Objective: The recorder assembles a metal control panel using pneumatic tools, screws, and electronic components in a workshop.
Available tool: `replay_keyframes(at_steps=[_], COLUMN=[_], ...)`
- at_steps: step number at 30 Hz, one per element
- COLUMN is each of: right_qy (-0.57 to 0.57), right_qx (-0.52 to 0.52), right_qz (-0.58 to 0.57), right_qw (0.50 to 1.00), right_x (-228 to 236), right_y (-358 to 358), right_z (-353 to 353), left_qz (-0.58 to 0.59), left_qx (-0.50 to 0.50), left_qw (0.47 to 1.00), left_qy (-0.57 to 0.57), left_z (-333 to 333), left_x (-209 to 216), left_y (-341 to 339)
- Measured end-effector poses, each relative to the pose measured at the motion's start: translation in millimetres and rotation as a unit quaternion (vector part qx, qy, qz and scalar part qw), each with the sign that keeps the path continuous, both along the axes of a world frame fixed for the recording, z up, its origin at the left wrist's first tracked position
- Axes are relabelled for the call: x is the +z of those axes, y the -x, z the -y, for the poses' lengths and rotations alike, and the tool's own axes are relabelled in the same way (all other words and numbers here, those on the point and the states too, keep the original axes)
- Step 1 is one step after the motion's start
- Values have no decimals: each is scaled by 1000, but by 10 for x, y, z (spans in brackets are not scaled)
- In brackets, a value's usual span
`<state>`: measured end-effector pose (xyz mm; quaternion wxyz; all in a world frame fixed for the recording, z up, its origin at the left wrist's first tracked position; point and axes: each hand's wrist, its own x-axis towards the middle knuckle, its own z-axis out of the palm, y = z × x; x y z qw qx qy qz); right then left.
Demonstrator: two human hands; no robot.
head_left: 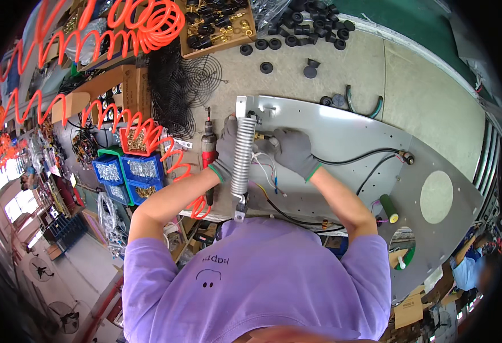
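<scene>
A bent grey sheet-metal panel (342,134) lies on the bench before me, with a long coil spring (243,154) along its left edge. My right hand (294,151), in a grey glove, closes round a brass cable fitting (260,136) just right of the spring. A black cable (354,159) runs rightward from beside that hand to a brass-ended connector (407,158). My left hand (226,148), also gloved, curls against the outer side of the panel's left edge. The spring and edge partly hide its fingers, and what they hold does not show.
A red power screwdriver (208,146) stands left of my left hand, near a coiled orange air hose (173,163). Blue bins (142,167) hold small hardware. Black wire guards (173,86), a box of fittings (219,26) and black rubber caps (302,26) lie farther back.
</scene>
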<state>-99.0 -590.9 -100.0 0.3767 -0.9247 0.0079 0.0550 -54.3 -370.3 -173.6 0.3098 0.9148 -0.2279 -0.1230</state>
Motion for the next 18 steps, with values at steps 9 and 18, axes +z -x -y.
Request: replay_keyframes(at_steps=[9, 18], right_qy=[16, 47], right_qx=[28, 36], right_qz=[-139, -202], right_qw=[990, 978], right_x=[142, 338], right_y=[-66, -132], right_z=[101, 59], left_qz=[-117, -404], left_qx=[350, 54], left_qw=[874, 881], left_qy=[318, 241], left_z=[-218, 666], left_x=[1402, 1615], left_y=[633, 1407])
